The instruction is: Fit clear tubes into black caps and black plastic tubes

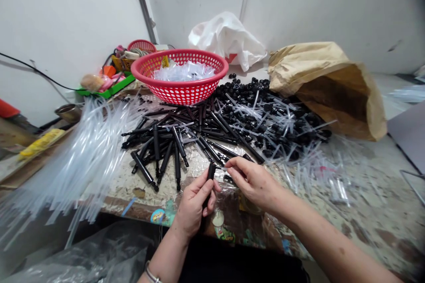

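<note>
Near the table's front edge, my left hand point(198, 201) is wrapped round a black tube point(211, 171), held upright with its top end showing above the fingers. To its right, my right hand point(251, 181) pinches a small, thin clear piece point(222, 167) by the tube's top; whether the two touch is hard to tell. Behind my hands lies a loose pile of black tubes point(177, 163) with narrow tips. A heap of small black parts point(255, 93) mixed with short clear tubes point(282, 119) spreads to the right of it.
A red basket point(181, 89) holding clear pieces stands behind the pile. Long clear tubes point(89, 150) hang over the table's left front edge. An open brown paper bag point(312, 68) lies at the back right, beside a white plastic bag point(229, 37). A green tray point(116, 86) sits back left.
</note>
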Demonstrator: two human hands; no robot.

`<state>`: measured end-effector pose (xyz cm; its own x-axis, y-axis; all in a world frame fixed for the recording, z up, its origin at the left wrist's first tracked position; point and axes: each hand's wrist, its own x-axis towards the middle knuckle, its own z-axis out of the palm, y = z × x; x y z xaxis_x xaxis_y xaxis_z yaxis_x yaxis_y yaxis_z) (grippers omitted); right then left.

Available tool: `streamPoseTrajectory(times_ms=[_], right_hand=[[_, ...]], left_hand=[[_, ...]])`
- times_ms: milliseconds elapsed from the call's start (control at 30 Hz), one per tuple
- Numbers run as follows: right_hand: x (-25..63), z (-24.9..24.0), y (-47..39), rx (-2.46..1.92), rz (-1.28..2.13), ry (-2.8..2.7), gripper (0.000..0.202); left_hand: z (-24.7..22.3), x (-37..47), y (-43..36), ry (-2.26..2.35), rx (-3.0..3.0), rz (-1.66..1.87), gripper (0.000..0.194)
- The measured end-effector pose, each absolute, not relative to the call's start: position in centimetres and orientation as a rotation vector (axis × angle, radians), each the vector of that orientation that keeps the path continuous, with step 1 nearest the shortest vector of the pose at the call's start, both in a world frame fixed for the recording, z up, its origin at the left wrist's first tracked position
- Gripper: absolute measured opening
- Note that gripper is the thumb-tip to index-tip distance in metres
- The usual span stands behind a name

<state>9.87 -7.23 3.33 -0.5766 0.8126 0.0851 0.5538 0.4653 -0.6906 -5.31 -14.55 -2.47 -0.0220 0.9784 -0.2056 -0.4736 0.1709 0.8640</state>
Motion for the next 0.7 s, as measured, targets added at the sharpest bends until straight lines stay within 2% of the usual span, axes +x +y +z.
streamPoseTrajectory(times_ms=[300,700], right_hand=[[9.6,3.0,-7.1,-1.161,0.853,-2.394,0.023],[8.1,2.3,-6.5,-1.208,0.806,-2.466,0.026]], left_hand=[[-2.3,-5.5,-14.4,0.867,0.617,1.213,0.014],[-2.1,-5.1,-14.1,0.928,0.582,1.243,0.019]])
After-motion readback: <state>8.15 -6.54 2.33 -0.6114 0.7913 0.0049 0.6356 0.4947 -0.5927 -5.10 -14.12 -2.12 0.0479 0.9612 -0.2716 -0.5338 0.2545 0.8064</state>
